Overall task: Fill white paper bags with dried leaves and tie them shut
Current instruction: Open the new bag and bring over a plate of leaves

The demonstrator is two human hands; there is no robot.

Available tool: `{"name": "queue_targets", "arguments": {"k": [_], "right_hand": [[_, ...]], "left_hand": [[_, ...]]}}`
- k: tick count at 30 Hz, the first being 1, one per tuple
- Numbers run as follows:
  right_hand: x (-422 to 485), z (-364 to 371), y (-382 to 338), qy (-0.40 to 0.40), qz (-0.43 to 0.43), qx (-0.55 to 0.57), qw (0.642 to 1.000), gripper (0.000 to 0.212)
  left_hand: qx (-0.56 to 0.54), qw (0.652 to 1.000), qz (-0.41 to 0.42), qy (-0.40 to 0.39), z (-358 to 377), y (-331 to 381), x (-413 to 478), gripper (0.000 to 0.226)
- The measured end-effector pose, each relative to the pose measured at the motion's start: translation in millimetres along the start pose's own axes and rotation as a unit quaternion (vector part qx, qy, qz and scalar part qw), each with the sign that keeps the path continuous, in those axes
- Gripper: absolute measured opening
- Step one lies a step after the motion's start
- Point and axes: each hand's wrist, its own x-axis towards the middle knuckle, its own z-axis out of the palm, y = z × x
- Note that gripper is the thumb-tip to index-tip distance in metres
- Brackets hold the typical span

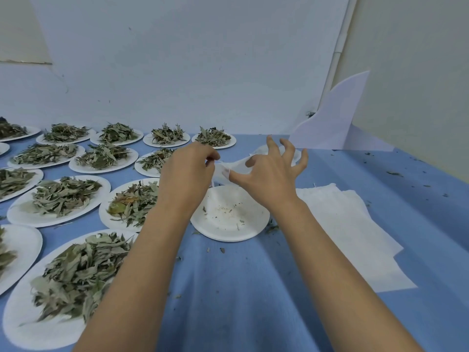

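A thin white paper bag (237, 166) hangs between my two hands above an emptied white paper plate (229, 214) that carries only crumbs. My left hand (189, 171) has its fingers curled and pinches the bag's left edge. My right hand (272, 168) pinches the bag's other side with thumb and forefinger, while its other fingers spread upward. Whether the bag has leaves inside cannot be told. Several white plates heaped with dried green leaves (76, 273) cover the blue cloth to the left.
A stack of flat white paper bags (347, 232) lies on the blue cloth at the right. A white board (335, 118) leans in the back right corner against the wall. Leaf crumbs are scattered over the cloth (241, 288).
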Motion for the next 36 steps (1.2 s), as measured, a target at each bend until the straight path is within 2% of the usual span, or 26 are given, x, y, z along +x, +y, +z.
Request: {"name": "queue_targets", "arguments": {"k": [6, 13, 15, 17, 19, 21, 24, 26, 27, 29, 30, 31, 32, 34, 36], "right_hand": [[-1.5, -0.2, -3.4, -0.002, 0.004, 0.015, 1.0, 0.057], [-3.0, 1.5, -5.5, 0.028, -0.003, -0.006, 1.0, 0.048], [-3.8, 4.4, -7.4, 0.039, -0.017, -0.02, 0.999, 0.043], [-5.3, 6.6, -12.0, 0.046, -0.02, -0.01, 0.999, 0.047], [-6.2, 7.7, -15.9, 0.051, -0.012, 0.027, 0.998, 0.047], [-5.7, 6.2, -15.3, 0.05, -0.007, 0.096, 0.994, 0.034], [-5.9, 3.4, -12.4, 0.049, 0.0, 0.264, 0.963, 0.018], [-7.3, 3.0, -14.6, 0.042, 0.036, 0.389, 0.919, 0.018], [-8.4, 2.7, -16.4, 0.036, 0.067, 0.462, 0.884, 0.018], [-10.2, 2.8, -19.2, 0.023, 0.129, 0.586, 0.799, 0.026], [-10.0, 4.1, -19.1, 0.019, 0.153, 0.619, 0.77, 0.031], [-9.4, 5.7, -18.2, 0.014, 0.17, 0.633, 0.755, 0.034], [-9.1, 6.6, -17.3, 0.006, 0.181, 0.637, 0.75, 0.033], [-7.3, 6.1, -14.7, -0.024, 0.206, 0.645, 0.735, 0.025], [-3.5, 1.7, -11.1, -0.087, 0.236, 0.692, 0.677, 0.015]], "left_hand": [[-0.053, 0.999, -0.008, 0.005, 6.6, 2.8, -4.9, 0.026], [-0.078, 0.991, -0.04, -0.105, 9.8, 12.5, -6.5, 0.039], [-0.065, 0.992, -0.049, -0.097, 12.9, 14.2, -4.7, 0.034], [-0.07, 0.993, -0.061, -0.076, 12.7, 14.3, -2.6, 0.025], [-0.081, 0.993, -0.068, -0.043, 10.4, 12.9, -1.7, 0.026], [-0.11, 0.99, -0.087, -0.003, 6.4, 10.2, -1.8, 0.028], [-0.161, 0.976, -0.144, 0.015, 4.8, 6.0, -1.1, 0.026], [-0.253, 0.945, -0.207, 0.007, 6.6, 6.6, -0.5, 0.02], [-0.326, 0.912, -0.25, 0.01, 7.0, 7.8, 0.3, 0.017], [-0.48, 0.81, -0.337, 0.013, 5.6, 10.1, 2.8, 0.011], [-0.543, 0.752, -0.373, 0.01, 4.1, 10.6, 3.7, 0.011], [-0.59, 0.702, -0.399, 0.001, 3.3, 10.3, 4.3, 0.011], [-0.618, 0.667, -0.416, -0.015, 3.1, 9.2, 4.7, 0.012], [-0.627, 0.644, -0.435, -0.054, 2.4, 8.0, 3.7, 0.014], [-0.61, 0.649, -0.447, -0.086, 2.1, 6.9, 2.0, 0.016]]}}
